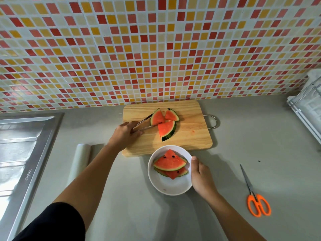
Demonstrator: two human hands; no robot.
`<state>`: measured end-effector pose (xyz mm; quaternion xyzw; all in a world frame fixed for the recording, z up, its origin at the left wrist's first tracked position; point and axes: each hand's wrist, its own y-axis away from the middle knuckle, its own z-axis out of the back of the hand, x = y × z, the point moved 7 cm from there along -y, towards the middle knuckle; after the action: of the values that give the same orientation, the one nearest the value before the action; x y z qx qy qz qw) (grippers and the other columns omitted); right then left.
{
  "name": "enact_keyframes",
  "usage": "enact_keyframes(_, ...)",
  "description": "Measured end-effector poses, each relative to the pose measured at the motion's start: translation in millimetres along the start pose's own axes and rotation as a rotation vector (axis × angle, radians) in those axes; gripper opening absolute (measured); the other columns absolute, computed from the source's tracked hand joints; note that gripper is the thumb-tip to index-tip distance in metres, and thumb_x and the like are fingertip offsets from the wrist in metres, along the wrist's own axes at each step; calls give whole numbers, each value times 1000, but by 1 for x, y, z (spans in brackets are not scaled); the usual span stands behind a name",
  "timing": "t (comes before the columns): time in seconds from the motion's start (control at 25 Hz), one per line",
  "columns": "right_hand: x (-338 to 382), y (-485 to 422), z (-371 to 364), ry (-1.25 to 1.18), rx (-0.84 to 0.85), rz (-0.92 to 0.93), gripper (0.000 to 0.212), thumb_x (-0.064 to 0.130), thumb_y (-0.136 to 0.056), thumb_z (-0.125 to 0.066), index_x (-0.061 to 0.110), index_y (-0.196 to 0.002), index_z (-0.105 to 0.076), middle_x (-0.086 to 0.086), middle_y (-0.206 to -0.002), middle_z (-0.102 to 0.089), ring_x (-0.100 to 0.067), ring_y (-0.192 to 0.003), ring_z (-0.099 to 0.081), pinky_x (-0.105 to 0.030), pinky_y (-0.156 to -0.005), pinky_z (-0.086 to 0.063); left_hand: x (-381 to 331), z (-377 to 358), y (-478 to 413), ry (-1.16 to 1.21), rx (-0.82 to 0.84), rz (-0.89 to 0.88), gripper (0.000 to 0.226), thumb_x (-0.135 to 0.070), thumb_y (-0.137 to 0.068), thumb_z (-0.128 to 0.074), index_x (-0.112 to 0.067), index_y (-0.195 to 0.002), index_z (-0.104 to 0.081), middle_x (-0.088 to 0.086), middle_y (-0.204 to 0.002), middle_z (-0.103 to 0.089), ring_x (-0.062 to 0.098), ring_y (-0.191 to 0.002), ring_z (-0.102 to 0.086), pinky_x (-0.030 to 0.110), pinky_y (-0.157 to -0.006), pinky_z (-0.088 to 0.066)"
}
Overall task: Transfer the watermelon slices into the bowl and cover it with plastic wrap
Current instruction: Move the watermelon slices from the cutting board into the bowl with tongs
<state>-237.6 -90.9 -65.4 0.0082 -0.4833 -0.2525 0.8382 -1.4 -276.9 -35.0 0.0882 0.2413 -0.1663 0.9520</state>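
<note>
Three watermelon slices [165, 123] lie on the wooden cutting board [189, 136]. My left hand [126, 133] grips metal tongs [145, 123] whose tips reach the nearest two slices, one arm on each side of the left slice. A white bowl [166, 186] stands in front of the board with several slices [170, 165] stacked in it. My right hand [201, 176] holds the bowl's right rim, thumb on the edge. A roll of plastic wrap [79, 161] lies on the counter to the left of the bowl.
Orange-handled scissors [255, 199] lie on the grey counter at the right. A steel sink [19, 153] fills the left side. A wire dish rack [307, 112] stands at the far right. A tiled wall rises behind the board.
</note>
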Motion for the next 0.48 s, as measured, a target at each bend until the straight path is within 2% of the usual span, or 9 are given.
enact_keyframes(0.32, -1, -1, -1, -20, 19, -17, 38, 35, -99, -27, 30, -69, -50, 11, -70, -59, 0, -71, -56, -18, -59, -39, -8, -7, -10, 39, 22, 101, 57, -44, -90, -55, -20, -139, -42, 15, -132, -50, 34, -115, -50, 42, -96, -44)
enact_keyframes(0.4, -1, -1, -2, -26, 18, -20, 38, 35, -98, -27, 29, -68, -50, 11, -70, -59, 0, -71, -56, -20, -59, -39, -10, -8, -12, 1, 20, 82, 58, -44, -90, -53, -21, -141, -39, 18, -129, -51, 36, -113, -50, 43, -96, -43)
enact_keyframes(0.48, -1, -1, -2, -31, 14, -22, 40, 35, -98, -28, 28, -66, -50, 10, -67, -59, 1, -68, -56, -16, -57, -38, -12, -9, -11, -12, -3, 66, 59, -44, -90, -55, -20, -141, -41, 19, -126, -54, 38, -112, -51, 43, -94, -43)
